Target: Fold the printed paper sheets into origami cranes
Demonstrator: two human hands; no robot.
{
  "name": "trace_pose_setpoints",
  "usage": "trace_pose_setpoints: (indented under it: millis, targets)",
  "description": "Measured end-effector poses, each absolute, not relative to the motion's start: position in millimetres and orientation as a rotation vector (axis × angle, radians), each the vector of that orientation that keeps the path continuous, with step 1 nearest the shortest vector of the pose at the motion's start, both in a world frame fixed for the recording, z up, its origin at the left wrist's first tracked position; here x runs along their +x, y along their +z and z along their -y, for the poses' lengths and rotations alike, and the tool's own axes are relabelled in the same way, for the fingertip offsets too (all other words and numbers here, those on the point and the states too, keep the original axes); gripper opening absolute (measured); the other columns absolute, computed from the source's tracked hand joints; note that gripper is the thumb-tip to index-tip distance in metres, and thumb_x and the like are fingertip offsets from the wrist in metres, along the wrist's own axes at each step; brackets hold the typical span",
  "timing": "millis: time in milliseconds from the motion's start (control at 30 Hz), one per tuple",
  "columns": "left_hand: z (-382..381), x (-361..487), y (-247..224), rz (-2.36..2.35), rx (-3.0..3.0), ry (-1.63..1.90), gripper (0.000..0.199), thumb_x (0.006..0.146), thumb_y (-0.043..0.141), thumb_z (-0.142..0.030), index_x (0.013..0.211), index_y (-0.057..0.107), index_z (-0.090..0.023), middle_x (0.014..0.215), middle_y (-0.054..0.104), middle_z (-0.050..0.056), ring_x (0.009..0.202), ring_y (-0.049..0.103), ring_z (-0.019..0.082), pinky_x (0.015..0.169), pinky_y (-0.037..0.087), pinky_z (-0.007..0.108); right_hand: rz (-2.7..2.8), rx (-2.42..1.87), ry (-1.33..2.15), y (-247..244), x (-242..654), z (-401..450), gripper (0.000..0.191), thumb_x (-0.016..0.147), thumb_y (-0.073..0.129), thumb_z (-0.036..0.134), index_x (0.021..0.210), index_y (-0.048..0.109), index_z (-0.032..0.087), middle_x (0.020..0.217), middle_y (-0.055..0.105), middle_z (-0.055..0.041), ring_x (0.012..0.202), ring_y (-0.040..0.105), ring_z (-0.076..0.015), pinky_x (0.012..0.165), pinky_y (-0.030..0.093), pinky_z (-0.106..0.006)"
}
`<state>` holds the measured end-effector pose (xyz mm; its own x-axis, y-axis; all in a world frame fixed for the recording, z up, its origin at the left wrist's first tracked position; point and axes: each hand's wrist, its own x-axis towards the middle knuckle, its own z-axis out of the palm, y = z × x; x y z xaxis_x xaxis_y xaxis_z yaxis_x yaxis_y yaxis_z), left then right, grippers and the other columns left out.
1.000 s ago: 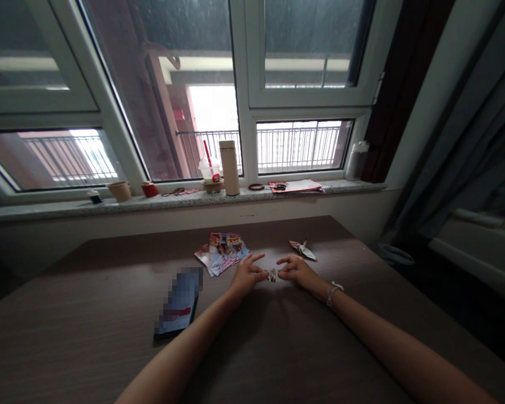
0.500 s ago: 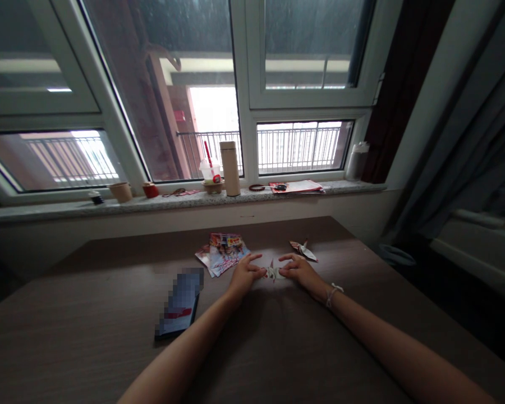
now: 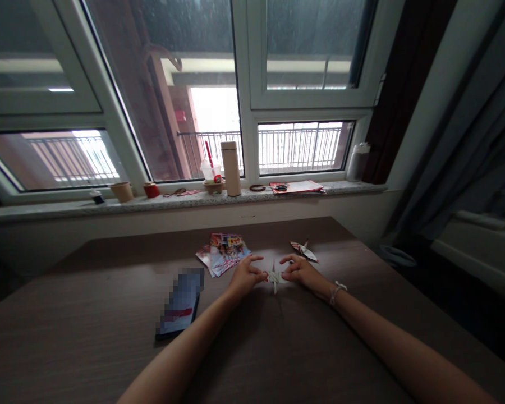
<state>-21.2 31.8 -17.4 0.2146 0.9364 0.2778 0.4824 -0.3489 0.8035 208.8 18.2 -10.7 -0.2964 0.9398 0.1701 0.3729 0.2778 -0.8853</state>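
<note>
White folded paper lies near the centre of the frame, between the fingertips of the left hand and right hand. Each thumb and curled fingers pinch one side, index fingers raised and parted. Lettering on the printed sheets, left of centre, is too small to read.

No words or numbers can be read. The colourful printed paper sheets, beyond the flat black-edged phone, have marks too small and blurry to read.
</note>
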Motion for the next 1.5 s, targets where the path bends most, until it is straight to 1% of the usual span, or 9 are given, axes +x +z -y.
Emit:
trace_pose_setpoints:
  millis: [100, 267, 433, 633, 733, 833, 1000, 1267, 1500]
  targets:
    - [-32, -21, -19, -1.289, 1.872, 1.017, 0.045, 0.067, 0.081, -0.033, 0.109, 0.070, -0.021, 0.072, 0.076, 0.004, 0.126, 0.056, 0.029, 0.117, 0.028, 0.049, 1.826, -1.186, 1.012, -8, 209, -18, 0.027, 0.067, 0.075, 0.044, 0.062, 0.074, 0.017, 0.117, 0.063, -0.0098, 0.109, 0.054, -0.0260, 0.101, 0.036, -0.041]
    - [-34, -22, -19, -1.289, 1.792, 1.019, 0.044, 0.065, 0.083, -0.039, 0.103, 0.072, -0.020, 0.079, 0.076, 0.006, 0.109, 0.066, 0.028, 0.110, 0.037, 0.045, 1.789, -1.176, 1.047, -8, 209, -18, 0.029, 0.069, 0.074, 0.045, 0.064, 0.074, 0.017, 0.118, 0.062, -0.0106, 0.106, 0.054, -0.0247, 0.100, 0.037, -0.039]
    - [-35, -23, -25, -1.282, 1.756, 1.009, 0.060, 0.065, 0.083, -0.041, 0.118, 0.066, -0.019, 0.074, 0.075, 0.005, 0.103, 0.067, 0.028, 0.106, 0.041, 0.046, 1.821, -1.175, 1.007, -13, 210, -21, 0.030, 0.069, 0.074, 0.046, 0.064, 0.074, 0.017, 0.118, 0.061, -0.0110, 0.109, 0.054, -0.0259, 0.101, 0.036, -0.041]
    - [-34, -25, -26, -1.335, 2.035, 1.026, 0.011, 0.075, 0.075, -0.033, 0.077, 0.075, -0.022, 0.127, 0.065, 0.008, 0.127, 0.052, 0.028, 0.114, 0.033, 0.046, 1.785, -1.241, 0.862, -25, 210, -26, 0.028, 0.071, 0.074, 0.047, 0.065, 0.071, 0.019, 0.114, 0.066, -0.0096, 0.111, 0.054, -0.0272, 0.104, 0.036, -0.045]
    - [-30, -25, -24, -1.324, 2.176, 0.999, 0.028, 0.074, 0.077, -0.031, 0.102, 0.075, -0.027, 0.141, 0.054, 0.006, 0.132, 0.046, 0.029, 0.115, 0.032, 0.048, 1.810, -1.231, 0.831, -28, 212, -28, 0.026, 0.075, 0.070, 0.044, 0.066, 0.071, 0.020, 0.120, 0.064, -0.0093, 0.116, 0.053, -0.0278, 0.107, 0.034, -0.046]
    - [-26, -25, -21, -1.320, 2.245, 0.950, 0.051, 0.068, 0.083, -0.031, 0.117, 0.069, -0.032, 0.144, 0.050, 0.005, 0.134, 0.043, 0.030, 0.115, 0.030, 0.051, 1.848, -1.226, 0.822, -29, 214, -29, 0.024, 0.077, 0.068, 0.041, 0.067, 0.073, 0.020, 0.122, 0.064, -0.0094, 0.119, 0.052, -0.0283, 0.109, 0.031, -0.048]
    - [-22, -23, -18, -1.319, 2.257, 0.958, 0.035, 0.069, 0.082, -0.026, 0.103, 0.073, -0.029, 0.140, 0.053, 0.005, 0.131, 0.045, 0.029, 0.113, 0.032, 0.050, 1.853, -1.207, 0.839, -30, 214, -29, 0.022, 0.077, 0.069, 0.040, 0.070, 0.074, 0.020, 0.123, 0.064, -0.0094, 0.120, 0.052, -0.0286, 0.108, 0.031, -0.048]
    - [-20, -22, -15, -1.311, 2.250, 0.954, 0.029, 0.070, 0.080, -0.026, 0.098, 0.073, -0.028, 0.138, 0.055, 0.004, 0.130, 0.046, 0.029, 0.112, 0.032, 0.051, 1.857, -1.185, 0.831, -32, 213, -31, 0.026, 0.078, 0.067, 0.042, 0.067, 0.073, 0.020, 0.120, 0.066, -0.0103, 0.117, 0.055, -0.0291, 0.107, 0.033, -0.047]
    - [-23, -23, -18, -1.328, 2.220, 1.039, 0.027, 0.075, 0.075, -0.025, 0.101, 0.073, -0.028, 0.134, 0.059, 0.005, 0.128, 0.050, 0.027, 0.112, 0.035, 0.049, 1.752, -1.131, 0.763, -23, 205, -14, 0.040, 0.079, 0.067, 0.042, 0.114, 0.065, 0.022, 0.120, 0.064, -0.0081, 0.116, 0.057, -0.0238, 0.104, 0.041, -0.040]
